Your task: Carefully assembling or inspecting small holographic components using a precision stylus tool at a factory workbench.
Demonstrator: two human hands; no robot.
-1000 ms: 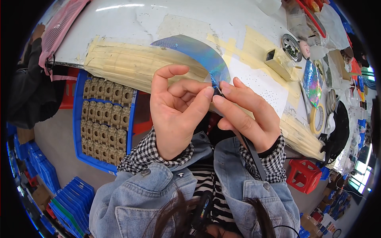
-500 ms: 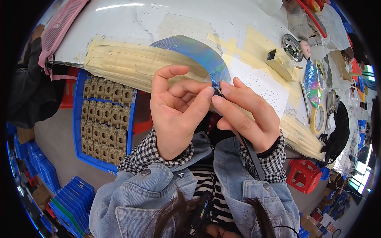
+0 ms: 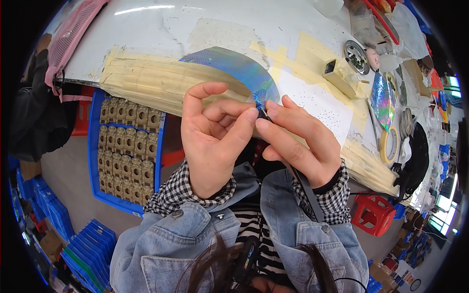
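In front of my chest, my left hand (image 3: pixel 210 132) is closed in a pinch, its thumb and index fingertips meeting at the narrow, crinkled end of a blue iridescent sheet (image 3: pixel 234 66). That sheet arcs back over the table edge and carries rows of small dots at its far left end. Dark tweezers (image 3: pixel 307 193) lie in my right hand (image 3: pixel 303 139), the long handle running down past the wrist. Their tips reach the spot where my left fingertips pinch. Anything small between the fingertips is too hidden to make out.
Left below the table, a blue tray (image 3: pixel 92 146) holds rows of camouflage-patterned housings. White paper with black specks (image 3: pixel 322 105) lies behind my right hand. Farther right are a beige box (image 3: pixel 344 78), a metal dish (image 3: pixel 356 56), tape (image 3: pixel 389 146) and a red stool (image 3: pixel 373 215).
Both hands and the sheet sit slightly farther left in the picture, as does most of the scene. The pinch and the hold on the tweezers look the same.
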